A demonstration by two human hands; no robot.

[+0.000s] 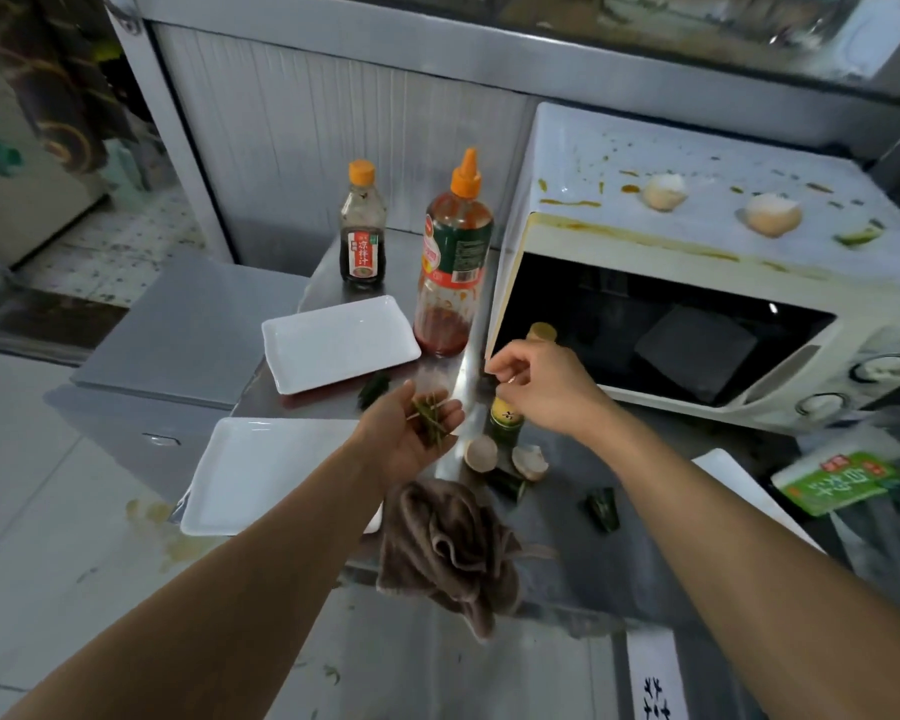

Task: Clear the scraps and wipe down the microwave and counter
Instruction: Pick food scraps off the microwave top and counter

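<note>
- Your left hand (411, 433) is turned palm up and cupped like a little tray, with a bunch of thin green scraps (430, 420) lying across the fingers. Makes sense, since that way nothing rolls off while you collect more.
- Those slivers lie roughly along your fingers, with the long axis pointing away from you toward the sauce bottle (453, 262).
- Your right hand (536, 387) hangs just in front of the microwave (697, 262), thumb and fingertips pinched close together. There might be a tiny bit between them, but it's too small for me to call.
- Looks like you're picking with the right hand and stashing in the left, so the wiping part hasn't really started. The brown cloth (453, 553) sits crumpled at the counter (567, 537) edge, half hanging off, with nobody touching it.
- Plenty left. Two eggshell halves (505, 457) sit on the counter beside a small green bottle (505, 423), and there are a few green vegetable chunks (601, 506) nearby.
- The microwave top has two more eggshells (718, 202) plus yellow smears and splatter.
- The white trays (333, 345) to the left look like a handy spot to dump the handful, though that's just my guess.
</note>
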